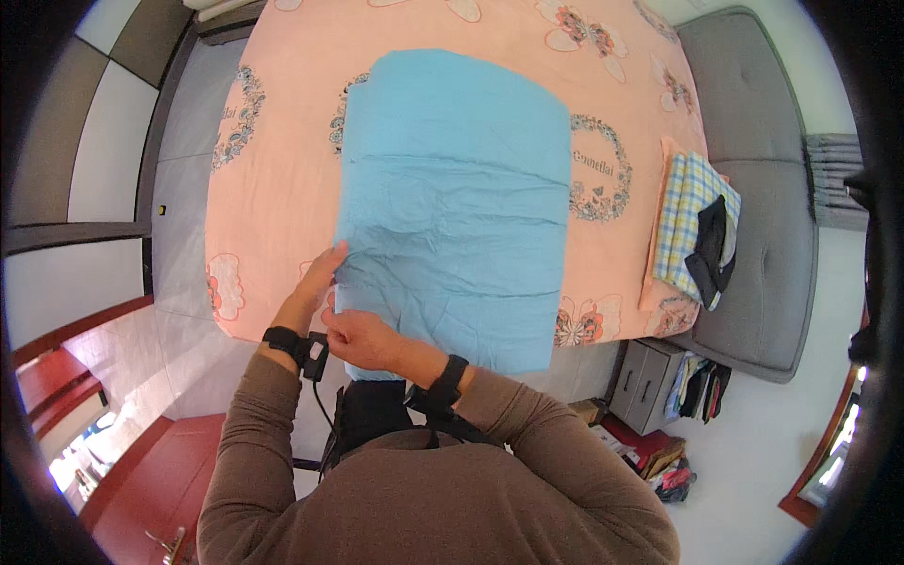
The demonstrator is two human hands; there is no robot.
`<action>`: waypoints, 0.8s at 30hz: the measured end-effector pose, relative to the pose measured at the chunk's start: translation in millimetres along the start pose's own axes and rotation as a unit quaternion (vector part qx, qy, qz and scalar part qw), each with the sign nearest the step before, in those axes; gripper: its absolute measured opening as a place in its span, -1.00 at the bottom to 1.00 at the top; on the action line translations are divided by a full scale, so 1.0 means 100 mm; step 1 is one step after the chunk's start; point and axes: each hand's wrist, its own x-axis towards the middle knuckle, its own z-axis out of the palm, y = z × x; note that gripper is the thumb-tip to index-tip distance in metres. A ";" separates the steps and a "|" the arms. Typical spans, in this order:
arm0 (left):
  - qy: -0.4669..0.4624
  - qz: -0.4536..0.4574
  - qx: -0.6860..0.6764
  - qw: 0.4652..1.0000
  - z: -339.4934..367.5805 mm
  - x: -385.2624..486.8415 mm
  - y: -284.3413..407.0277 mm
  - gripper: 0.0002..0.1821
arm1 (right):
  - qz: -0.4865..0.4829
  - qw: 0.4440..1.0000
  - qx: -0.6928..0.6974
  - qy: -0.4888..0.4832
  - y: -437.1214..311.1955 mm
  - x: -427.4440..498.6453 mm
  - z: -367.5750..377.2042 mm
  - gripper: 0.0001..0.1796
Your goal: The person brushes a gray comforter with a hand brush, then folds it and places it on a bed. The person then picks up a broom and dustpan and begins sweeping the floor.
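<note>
A folded light-blue quilt or similar padded cloth [459, 183] lies in front of me, its near end hanging over the bed's edge. Creases cross it, and wrinkles gather beside my left hand [321, 275]. That hand rests against the quilt's left edge with its fingertips at the fold; whether they pinch the cloth is hidden. Just nearer to me, my right hand [361, 340] reaches across to the same edge. Its fingers are curled in, and I cannot see whether cloth is inside them.
The bed [275, 191] wears a peach printed sheet. At the right, a checked folded cloth [688, 212] and a dark garment [710, 247] lie by the grey headboard [756, 191]. A grey nightstand [643, 385] stands below. Cabinets [106, 141] line the left; a red door [159, 480] is lower left.
</note>
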 end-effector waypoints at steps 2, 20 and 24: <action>0.027 0.044 0.080 0.995 0.07 0.15 0.08 -0.03 | -0.047 0.995 -0.042 0.082 0.09 -0.11 0.03 -0.92; 0.110 0.005 0.029 0.993 -0.24 0.52 0.05 -0.40 | 0.463 0.574 0.481 0.473 1.37 -2.50 -1.24 -0.15; -0.010 0.039 0.110 0.993 -0.37 0.87 0.19 -0.15 | 0.519 0.547 0.403 0.519 1.47 -2.32 -0.98 -0.16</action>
